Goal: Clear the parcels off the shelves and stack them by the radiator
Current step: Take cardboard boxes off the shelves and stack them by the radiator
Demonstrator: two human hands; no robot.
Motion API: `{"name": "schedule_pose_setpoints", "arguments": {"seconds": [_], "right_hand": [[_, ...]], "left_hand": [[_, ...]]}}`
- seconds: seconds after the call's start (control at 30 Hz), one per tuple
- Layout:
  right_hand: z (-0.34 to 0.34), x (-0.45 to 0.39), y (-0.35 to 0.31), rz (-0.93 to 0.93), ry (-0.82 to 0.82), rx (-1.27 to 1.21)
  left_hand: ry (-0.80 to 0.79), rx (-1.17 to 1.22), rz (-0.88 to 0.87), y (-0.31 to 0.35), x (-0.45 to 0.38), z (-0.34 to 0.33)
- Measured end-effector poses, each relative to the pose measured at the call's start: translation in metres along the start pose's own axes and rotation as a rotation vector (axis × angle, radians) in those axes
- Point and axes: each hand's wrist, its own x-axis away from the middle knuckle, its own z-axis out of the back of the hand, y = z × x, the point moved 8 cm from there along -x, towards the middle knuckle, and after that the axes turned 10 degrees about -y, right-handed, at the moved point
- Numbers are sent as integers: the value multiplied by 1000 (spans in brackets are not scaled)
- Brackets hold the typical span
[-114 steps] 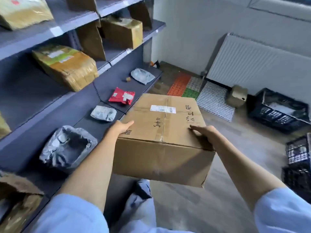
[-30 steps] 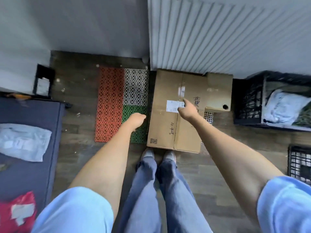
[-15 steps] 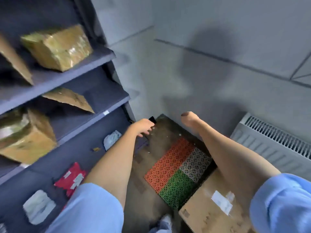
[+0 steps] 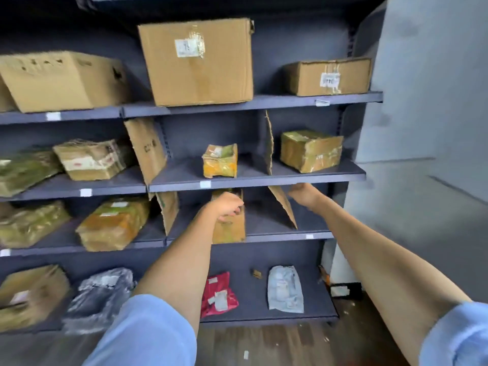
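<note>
Left hand (image 4: 227, 207) raised with fingers loosely curled, holding nothing, in front of upright taped parcel (image 4: 232, 228) on third shelf (image 4: 311, 235). Right hand (image 4: 303, 192) up near leaning cardboard divider (image 4: 284, 207), under second shelf edge (image 4: 264, 183); grip not readable. Turned back from radiator since a second ago, carried box gone from sight. Below: red mailer (image 4: 217, 293), grey poly bag (image 4: 285, 291).
</note>
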Motion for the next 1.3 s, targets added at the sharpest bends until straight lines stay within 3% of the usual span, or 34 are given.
{"name": "schedule_pose_setpoints", "arguments": {"seconds": [0.17,0.3,0.6,0.77,1.0,1.3], "right_hand": [[-42,-35,-115,151,-18,-56],[-47,-64,-188,210,65,-143],[7,-116,-234,275,344,-308],[56,-153,-248,317,468,-349],[94,-202,-263,264,457,-545],[110,-162,-247,252,664,-645]], "left_hand": [[149,56,-81,-32,29,129],[262,50,-170,-39,41,223],[418,-14,-295,-17,-3,347],[532,126,-400,25,-39,383],[588,335,-487,68,-68,415],[726,486,-493,57,-39,417]]}}
